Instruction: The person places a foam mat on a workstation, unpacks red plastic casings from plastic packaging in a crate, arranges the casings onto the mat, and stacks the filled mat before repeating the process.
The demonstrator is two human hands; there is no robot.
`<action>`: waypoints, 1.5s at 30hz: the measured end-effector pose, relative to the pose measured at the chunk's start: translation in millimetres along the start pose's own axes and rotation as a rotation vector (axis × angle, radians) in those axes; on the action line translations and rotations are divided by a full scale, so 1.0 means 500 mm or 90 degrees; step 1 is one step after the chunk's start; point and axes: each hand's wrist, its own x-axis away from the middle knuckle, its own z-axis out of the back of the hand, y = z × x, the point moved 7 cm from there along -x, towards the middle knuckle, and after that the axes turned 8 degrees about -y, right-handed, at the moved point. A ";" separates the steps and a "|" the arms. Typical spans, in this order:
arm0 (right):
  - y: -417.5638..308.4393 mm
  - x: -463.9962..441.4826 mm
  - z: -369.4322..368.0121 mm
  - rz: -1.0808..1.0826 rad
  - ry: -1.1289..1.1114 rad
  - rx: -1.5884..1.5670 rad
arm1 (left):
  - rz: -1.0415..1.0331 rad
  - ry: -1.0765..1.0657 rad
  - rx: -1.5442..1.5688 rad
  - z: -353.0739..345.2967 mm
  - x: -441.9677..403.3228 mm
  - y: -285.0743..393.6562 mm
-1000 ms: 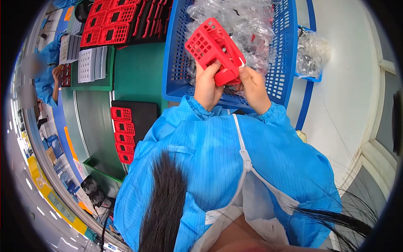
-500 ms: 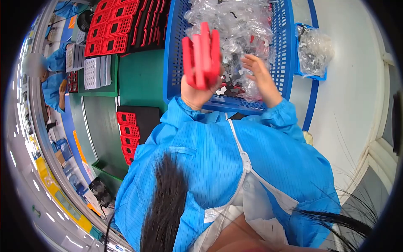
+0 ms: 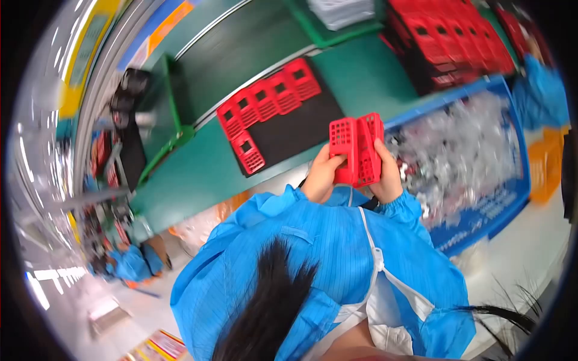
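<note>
Several red plastic phone-style casings with grids of key holes are in my two hands, just in front of my chest. My left hand closes around the left casing, its thumb lying over the front. My right hand grips the right-hand casings by their outer edge, and these sit slightly fanned against the left one. Beyond my left hand, a black mat on the green bench carries a row of similar red casings, plus a single casing below the row's left end.
A blue crate full of clear plastic bags stands to my right. Stacked red casings lie at the upper right, near another person's blue sleeve. White trays rest at the back; an orange crate is far right.
My view and body have turned left, from the blue crate toward the bench with the mat. My right hand, previously open over the crate, now grips red casings alongside my left hand.
</note>
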 end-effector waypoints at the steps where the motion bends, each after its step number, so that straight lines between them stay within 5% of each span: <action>1: 0.021 -0.033 -0.009 0.026 -0.011 0.064 | 0.019 0.032 -0.029 0.045 0.010 0.028; 7: 0.100 -0.083 -0.061 -0.086 0.025 0.324 | -0.048 0.053 -0.056 0.174 0.046 0.035; 10: 0.122 -0.106 -0.085 -0.133 0.008 0.361 | 0.045 0.074 0.058 0.196 0.064 0.029; 14: 0.130 -0.110 -0.066 -0.214 -0.012 0.265 | -0.040 0.058 -0.244 0.211 0.052 0.046; 17: 0.127 -0.118 -0.044 -0.187 0.001 0.145 | 0.005 0.008 -0.044 0.224 0.049 0.058; 19: 0.098 -0.117 0.008 -0.169 0.060 0.159 | -0.100 0.031 -0.206 0.215 0.055 0.115; 22: 0.061 -0.112 -0.005 -0.130 0.027 0.174 | -0.407 -0.076 -0.881 0.157 0.070 0.228; 26: 0.045 -0.101 -0.002 -0.127 0.011 0.250 | -0.356 -0.132 -1.265 0.199 0.015 0.174; 35: 0.083 -0.107 -0.009 -0.124 0.012 0.277 | -0.331 0.116 -1.183 0.182 0.048 0.196; 36: 0.089 -0.111 -0.009 -0.149 -0.001 0.199 | -0.277 -0.009 -1.078 0.138 0.044 0.197; 38: 0.096 -0.114 -0.010 -0.148 0.008 0.180 | -0.394 -0.156 -1.046 0.063 0.052 0.152; 42: 0.084 -0.112 0.006 -0.119 0.035 0.193 | -0.486 -0.026 -0.899 0.091 0.040 0.114; 45: 0.058 -0.108 0.023 -0.080 0.056 0.272 | -0.508 -0.116 -0.977 0.096 0.022 0.105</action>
